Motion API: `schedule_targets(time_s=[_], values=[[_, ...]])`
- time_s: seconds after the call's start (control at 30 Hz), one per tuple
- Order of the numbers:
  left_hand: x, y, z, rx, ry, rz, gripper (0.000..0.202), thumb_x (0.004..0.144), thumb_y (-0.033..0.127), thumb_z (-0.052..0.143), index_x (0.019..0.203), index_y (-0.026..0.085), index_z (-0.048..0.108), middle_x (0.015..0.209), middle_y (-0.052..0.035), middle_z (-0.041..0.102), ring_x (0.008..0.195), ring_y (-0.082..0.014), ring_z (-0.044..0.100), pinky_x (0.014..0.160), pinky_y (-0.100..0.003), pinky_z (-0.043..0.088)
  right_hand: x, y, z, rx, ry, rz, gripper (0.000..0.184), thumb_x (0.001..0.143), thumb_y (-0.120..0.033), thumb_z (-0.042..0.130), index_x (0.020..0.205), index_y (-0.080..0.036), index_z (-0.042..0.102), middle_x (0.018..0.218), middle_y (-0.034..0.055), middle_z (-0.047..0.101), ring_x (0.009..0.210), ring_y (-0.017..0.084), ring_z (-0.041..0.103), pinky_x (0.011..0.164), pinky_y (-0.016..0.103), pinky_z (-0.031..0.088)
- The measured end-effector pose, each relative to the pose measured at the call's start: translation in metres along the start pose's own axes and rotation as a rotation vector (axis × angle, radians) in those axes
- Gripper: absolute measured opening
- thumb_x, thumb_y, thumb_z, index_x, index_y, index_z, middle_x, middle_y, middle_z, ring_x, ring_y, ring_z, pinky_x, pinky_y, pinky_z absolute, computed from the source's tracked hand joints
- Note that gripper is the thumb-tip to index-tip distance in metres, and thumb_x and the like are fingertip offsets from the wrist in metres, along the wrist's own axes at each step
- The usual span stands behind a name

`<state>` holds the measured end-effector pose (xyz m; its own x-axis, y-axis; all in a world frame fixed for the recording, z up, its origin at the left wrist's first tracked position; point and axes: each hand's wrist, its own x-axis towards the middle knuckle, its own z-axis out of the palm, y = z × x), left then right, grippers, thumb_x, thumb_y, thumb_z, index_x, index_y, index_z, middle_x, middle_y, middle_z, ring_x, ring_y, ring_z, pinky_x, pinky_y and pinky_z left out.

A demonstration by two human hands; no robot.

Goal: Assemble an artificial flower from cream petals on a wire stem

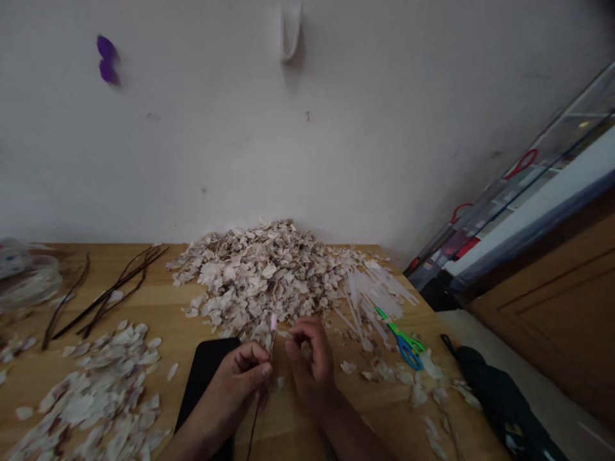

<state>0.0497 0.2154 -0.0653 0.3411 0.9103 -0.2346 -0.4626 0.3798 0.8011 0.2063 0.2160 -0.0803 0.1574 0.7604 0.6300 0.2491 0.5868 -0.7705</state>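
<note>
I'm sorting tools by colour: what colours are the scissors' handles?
The scissors have one blue handle and one green, seen in the head view.

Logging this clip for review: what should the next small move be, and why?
Probably press the pale flake in the right hand onto the stem: the left hand holds that stem with its pink tip up, and the flake is close by.

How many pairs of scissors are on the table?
1: blue-and-green scissors, right of the right hand, beside the pale strips. Others could be hidden under the pile.
</note>
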Motion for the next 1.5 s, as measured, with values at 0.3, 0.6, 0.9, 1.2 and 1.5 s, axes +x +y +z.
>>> schedule_targets(time_s=[0.3, 0.6, 0.9, 1.2, 1.5], values=[[0.002, 0.004, 0.002, -0.029, 0.03, -0.031, 0.038, 0.057, 0.043, 0.101, 0.068, 0.019, 0.074, 0.048, 0.0064, 0.057, 0.039, -0.0063, 0.041, 0.037, -0.017, 0.043, -0.003, 0.015, 0.008, 0.054, 0.009, 0.078, 0.031, 0.091, -0.034, 0.065, 0.121, -0.03, 0.058, 0.113, 0.0063, 0.061, 0.085, 0.019, 0.064, 0.061, 0.027, 0.055], [0.004, 0.007, 0.005, -0.027, 0.016, -0.06, 0.035, 0.059, 0.041, 0.101, 0.07, 0.018, 0.076, 0.051, 0.0031, 0.064, 0.04, -0.0079, 0.052, 0.04, -0.017, 0.046, 0.0, 0.007, 0.002, 0.019, -0.05, 0.062, 0.017, 0.097, -0.021, 0.058, 0.111, -0.031, 0.063, 0.098, 0.0026, 0.065, 0.077, 0.017, 0.061, 0.066, 0.028, 0.053], [0.002, 0.01, 0.007, -0.016, 0.036, -0.038, 0.032, 0.063, 0.039, 0.099, 0.082, 0.02, 0.081, 0.056, 0.0069, 0.059, 0.036, -0.0035, 0.043, 0.036, -0.015, 0.042, 0.004, 0.008, 0.003, 0.023, 0.006, 0.03, 0.017, 0.098, -0.018, 0.056, 0.11, -0.027, 0.064, 0.106, 0.0049, 0.061, 0.087, 0.017, 0.061, 0.067, 0.025, 0.051], [0.002, 0.008, 0.004, -0.006, 0.056, -0.013, 0.036, 0.062, 0.039, 0.099, 0.092, 0.024, 0.087, 0.058, 0.006, 0.058, 0.037, -0.0032, 0.043, 0.035, -0.015, 0.038, 0.005, 0.0, 0.002, 0.062, 0.019, 0.106, 0.012, 0.099, -0.019, 0.054, 0.101, -0.027, 0.062, 0.099, 0.0019, 0.059, 0.087, 0.016, 0.058, 0.071, 0.024, 0.048], [0.002, 0.011, 0.006, -0.033, 0.119, -0.065, 0.04, 0.058, 0.039, 0.101, 0.092, 0.022, 0.089, 0.051, 0.0072, 0.053, 0.038, -0.0026, 0.039, 0.036, -0.015, 0.033, 0.004, 0.005, 0.002, 0.075, 0.047, 0.115, 0.012, 0.1, -0.02, 0.054, 0.105, -0.028, 0.062, 0.101, 0.0023, 0.059, 0.087, 0.016, 0.058, 0.071, 0.025, 0.048]])
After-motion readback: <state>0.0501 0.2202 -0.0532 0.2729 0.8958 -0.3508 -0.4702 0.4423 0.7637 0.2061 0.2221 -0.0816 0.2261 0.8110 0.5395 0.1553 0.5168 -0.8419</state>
